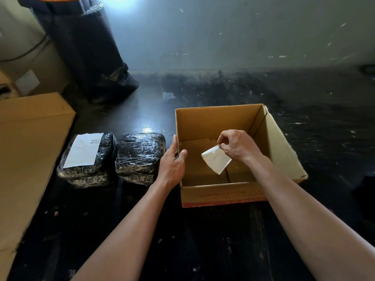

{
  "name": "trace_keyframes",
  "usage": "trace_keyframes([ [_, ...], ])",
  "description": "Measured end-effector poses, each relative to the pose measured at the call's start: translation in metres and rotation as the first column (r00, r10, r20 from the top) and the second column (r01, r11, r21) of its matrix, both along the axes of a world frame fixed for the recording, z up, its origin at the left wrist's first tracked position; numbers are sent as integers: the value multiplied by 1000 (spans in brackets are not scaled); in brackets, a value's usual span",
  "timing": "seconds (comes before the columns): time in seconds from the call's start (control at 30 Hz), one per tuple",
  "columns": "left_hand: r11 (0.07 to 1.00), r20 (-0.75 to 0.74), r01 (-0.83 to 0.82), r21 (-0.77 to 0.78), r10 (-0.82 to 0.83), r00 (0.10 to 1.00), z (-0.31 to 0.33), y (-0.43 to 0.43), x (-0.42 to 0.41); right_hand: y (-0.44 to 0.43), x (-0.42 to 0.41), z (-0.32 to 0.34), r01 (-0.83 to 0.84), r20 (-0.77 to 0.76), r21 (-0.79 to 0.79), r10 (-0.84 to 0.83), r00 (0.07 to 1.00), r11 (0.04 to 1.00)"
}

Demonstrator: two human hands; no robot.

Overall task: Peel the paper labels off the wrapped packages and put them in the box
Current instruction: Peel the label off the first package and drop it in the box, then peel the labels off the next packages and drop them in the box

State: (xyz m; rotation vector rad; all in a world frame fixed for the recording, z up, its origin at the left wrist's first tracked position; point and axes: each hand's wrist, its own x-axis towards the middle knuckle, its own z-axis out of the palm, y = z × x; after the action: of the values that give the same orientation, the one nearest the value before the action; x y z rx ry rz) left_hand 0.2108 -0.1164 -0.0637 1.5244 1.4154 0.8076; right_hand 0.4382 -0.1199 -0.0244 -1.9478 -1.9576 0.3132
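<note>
Head view, frame centre-right: right hand point(235, 146) pinches a peeled white paper label point(216, 159) dangling directly above the open brown cardboard box point(221, 194), left hand point(172, 161) gripping its rim.

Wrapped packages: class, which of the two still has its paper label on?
The left package, farther from the box: a white label covers its top. The right package shows only bare black wrap.

Two packages point(113, 157) side by side left of the box point(221, 194), left hand point(172, 161) on its left wall, right hand point(237, 146) holding a label point(216, 161) over its inside.
</note>
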Motion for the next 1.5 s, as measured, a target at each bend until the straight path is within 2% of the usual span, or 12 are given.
trace_keyframes([
  [0.37,999,4,-34,20,34,999,1,0,1,-6,-8,9,-31,-29,-7,31,999,999],
  [0.7,998,26,63,25,-64,998,15,0,-12,-11,-48,29,-74,-45,-6,73,996,997],
  [0.77,998,15,18,57,-19,1000,23,0,-21,-9,-62,36,-92,-43,-4,92,995,996],
  [0.87,985,-76,-76,153,89,993,31,5,-47,-3,-88,47,-131,-55,-3,131,990,991],
  [0.97,969,-222,-46,244,102,970,34,14,-81,6,-118,53,-173,-67,-19,172,983,985],
  [1.07,963,-375,-5,270,110,921,32,21,-117,17,-152,52,-196,-59,-79,192,980,977],
  [1.27,990,-588,54,128,32,808,7,39,-171,36,-205,20,-174,-3,-296,182,983,939],
  [1.4,998,-593,57,20,-34,805,-16,44,-186,44,-222,-9,-76,23,-412,94,995,908],
  [1.5,997,-549,42,-62,-69,833,-31,46,-191,44,-229,-30,-16,-100,-466,-35,994,885],
])
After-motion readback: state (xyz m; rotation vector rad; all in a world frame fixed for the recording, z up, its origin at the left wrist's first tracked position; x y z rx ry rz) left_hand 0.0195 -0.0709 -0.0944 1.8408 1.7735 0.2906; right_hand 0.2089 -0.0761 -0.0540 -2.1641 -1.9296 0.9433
